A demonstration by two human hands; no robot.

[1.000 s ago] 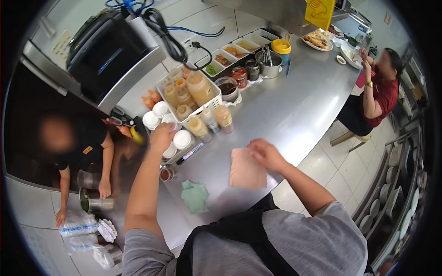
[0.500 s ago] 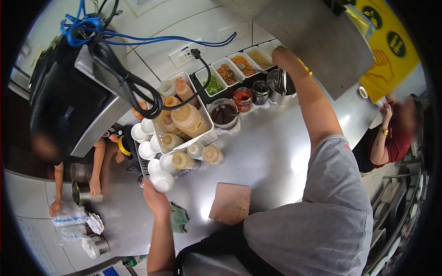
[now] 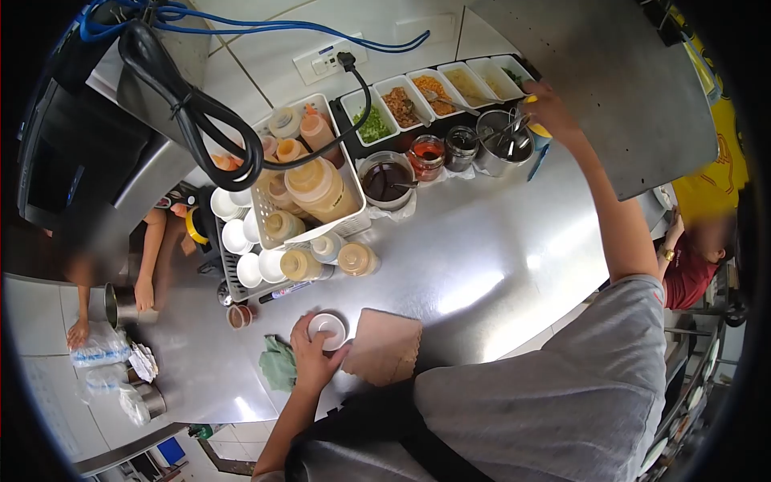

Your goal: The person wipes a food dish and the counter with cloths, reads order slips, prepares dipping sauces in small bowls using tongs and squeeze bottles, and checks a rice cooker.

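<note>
Steel counter [image 3: 498,241]: left hand [image 3: 315,361] grasps white cup [image 3: 327,330], now separate from rack [image 3: 231,281] beyond fingers; right hand [image 3: 552,111] by yellow lid [image 3: 539,128], grip unclear.

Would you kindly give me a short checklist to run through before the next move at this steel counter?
1. Small round white cup held by the left grip: ok, fingers and thumb around it.
2. Cup's opening facing up: ok.
3. Right grip secure on something: cannot tell, its fingertips are too small and partly hidden.
4. Finely chopped bright-green garnish uncovered: ok.
5. Tan, wavy-edged rectangular cloth well clear of the left grip: not ok, it lies right beside the thumb.
</note>
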